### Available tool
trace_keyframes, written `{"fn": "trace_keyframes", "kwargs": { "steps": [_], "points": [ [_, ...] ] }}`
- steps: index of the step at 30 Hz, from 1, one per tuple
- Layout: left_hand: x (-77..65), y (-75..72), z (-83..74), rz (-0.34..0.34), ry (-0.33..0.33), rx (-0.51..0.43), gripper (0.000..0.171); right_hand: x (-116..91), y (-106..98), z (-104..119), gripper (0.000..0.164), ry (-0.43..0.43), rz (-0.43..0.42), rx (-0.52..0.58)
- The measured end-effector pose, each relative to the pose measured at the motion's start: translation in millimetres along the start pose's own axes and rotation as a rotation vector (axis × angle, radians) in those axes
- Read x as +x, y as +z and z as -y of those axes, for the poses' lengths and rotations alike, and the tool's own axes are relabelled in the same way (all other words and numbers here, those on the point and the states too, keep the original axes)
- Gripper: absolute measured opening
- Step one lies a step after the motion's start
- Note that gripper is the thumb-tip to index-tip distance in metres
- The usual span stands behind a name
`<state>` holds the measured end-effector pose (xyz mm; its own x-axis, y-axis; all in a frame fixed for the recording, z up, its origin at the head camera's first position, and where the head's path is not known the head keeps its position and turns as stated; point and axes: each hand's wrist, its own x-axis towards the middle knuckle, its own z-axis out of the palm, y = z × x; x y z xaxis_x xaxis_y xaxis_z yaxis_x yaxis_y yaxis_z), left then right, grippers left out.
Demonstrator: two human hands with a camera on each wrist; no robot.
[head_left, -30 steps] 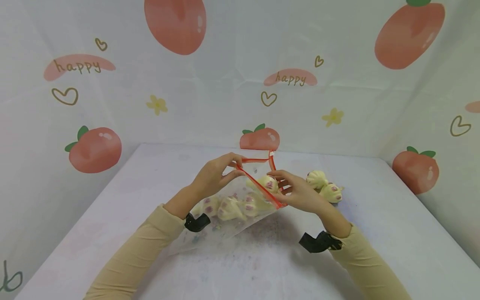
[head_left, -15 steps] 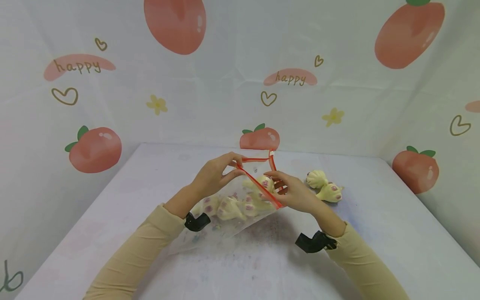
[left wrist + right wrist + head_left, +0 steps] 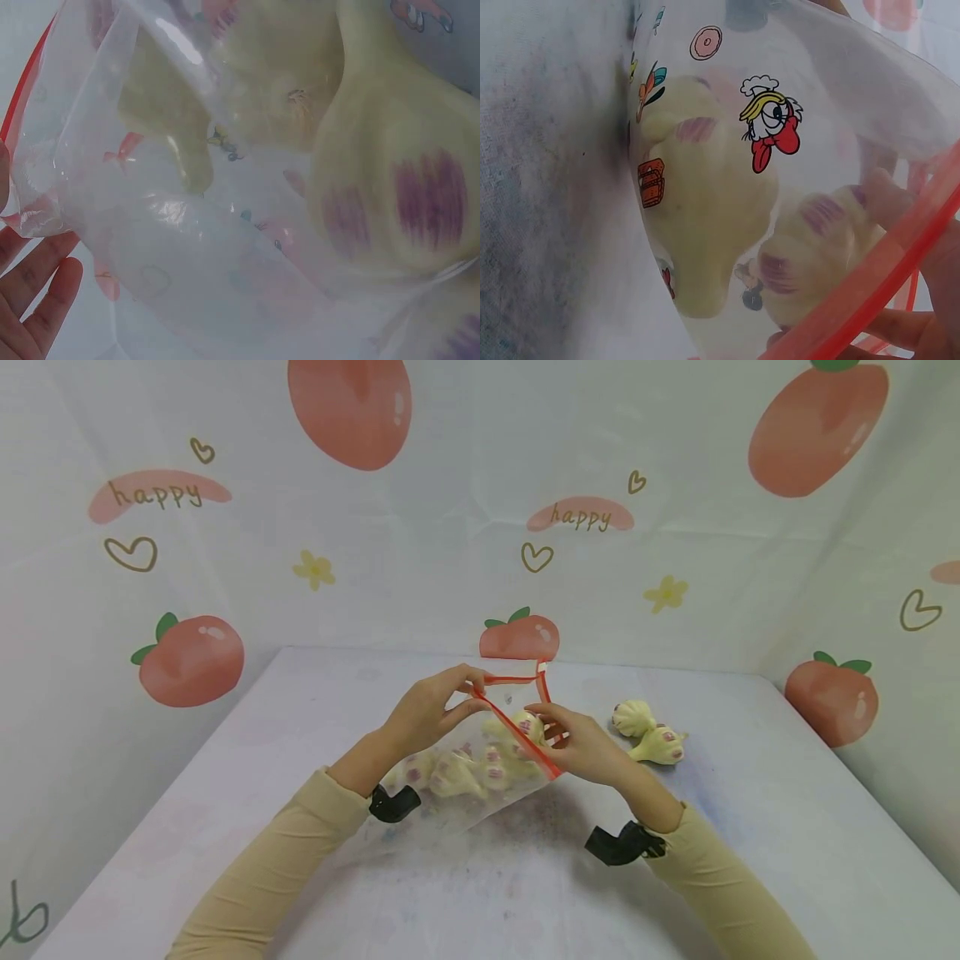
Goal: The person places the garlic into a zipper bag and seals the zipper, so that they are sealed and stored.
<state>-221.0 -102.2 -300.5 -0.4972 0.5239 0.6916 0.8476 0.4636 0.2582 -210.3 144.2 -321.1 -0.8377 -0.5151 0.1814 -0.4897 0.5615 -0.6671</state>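
A clear zip bag with a red edge at its mouth lies in the middle of the table. Several toy garlic bulbs with purple patches show through its plastic. My left hand pinches the bag's upper rim between thumb and fingers and keeps the mouth spread. At the mouth's right side, my right hand holds one garlic bulb, fingers inside the red edge. The right wrist view shows this bulb through the plastic beside a larger bulb. Fingers of the left hand appear beside the bag in the left wrist view.
Two more garlic bulbs, one behind and one nearer, lie on the table right of the bag. A white printed cloth stands behind the table and at both sides.
My right hand has moved a little left, carrying the garlic bulb further into the bag's mouth. The left hand has kept its place on the rim.
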Motion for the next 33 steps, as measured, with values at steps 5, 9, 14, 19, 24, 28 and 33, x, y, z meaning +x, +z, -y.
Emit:
{"fn": "trace_keyframes", "kwargs": {
  "steps": [5, 9, 14, 19, 24, 28, 33],
  "points": [
    [0.8, 0.0, -0.7, -0.005, 0.01, 0.006, 0.029, 0.3, 1.4, 1.0, 0.047, 0.035, -0.007, -0.006],
    [1.3, 0.3, -0.7, -0.008, 0.022, 0.014, 0.029, 0.9, 2.2, 1.4, 0.048, 0.072, 0.003, 0.012],
    [1.0, 1.4, -0.2, -0.005, 0.037, 0.019, 0.028, 1.7, 4.1, 1.5, 0.047, 0.071, 0.012, 0.018],
    [2.0, 1.8, -0.5, -0.008, 0.049, 0.021, 0.028, 2.3, 5.0, 1.6, 0.048, 0.081, 0.018, 0.021],
    [3.8, 1.6, -1.6, -0.014, 0.066, 0.027, 0.03, 2.8, 4.2, 2.7, 0.05, 0.113, 0.032, 0.026],
    [4.4, 2.1, -1.4, -0.018, 0.06, 0.024, 0.03, 2.5, 3.6, 3.0, 0.055, 0.123, 0.043, 0.055],
    [4.0, 1.8, -1.7, -0.014, 0.046, 0.026, 0.029, 2.1, 4.9, 1.0, 0.057, 0.106, 0.059, 0.115]
  ]
}}
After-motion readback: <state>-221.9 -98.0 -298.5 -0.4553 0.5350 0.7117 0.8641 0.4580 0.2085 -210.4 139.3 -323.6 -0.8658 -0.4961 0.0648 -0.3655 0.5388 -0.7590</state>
